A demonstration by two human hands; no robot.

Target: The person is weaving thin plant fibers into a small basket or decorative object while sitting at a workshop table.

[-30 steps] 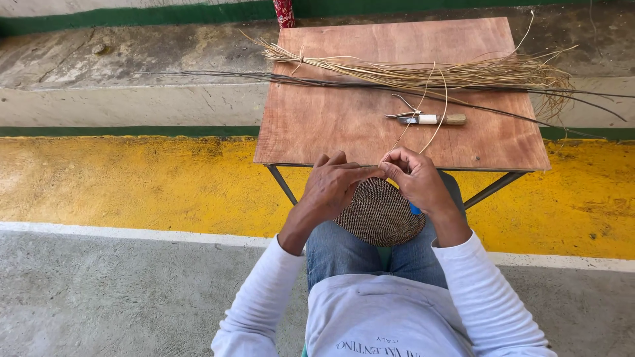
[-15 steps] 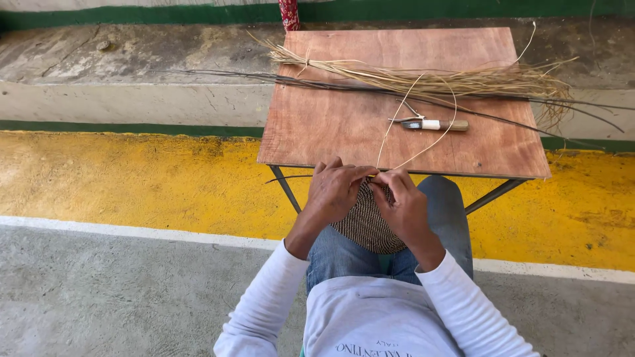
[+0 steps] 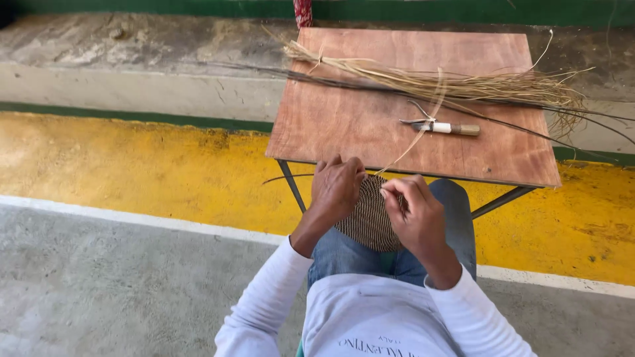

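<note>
Head cam looking down: both hands grip a round woven disc [image 3: 368,221] over the lap, left hand [image 3: 337,188] clasping its edge, right hand [image 3: 413,215] fingers pinching a pale strand. Straw bundle [image 3: 463,84] and awl [image 3: 443,127] lie on the worktop [image 3: 344,125].

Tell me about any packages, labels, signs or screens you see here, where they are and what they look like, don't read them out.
No packages, signs or screens.
Shirt print: dark lettering across the person's white shirt, bottom of view.
Floor stripes: a broad yellow painted band edged with a white line, under and beside the wooden table; plain, no symbols.
Tool wrap: a plain white band on the handle of the tool lying on the table, near the straw bundle.
</note>
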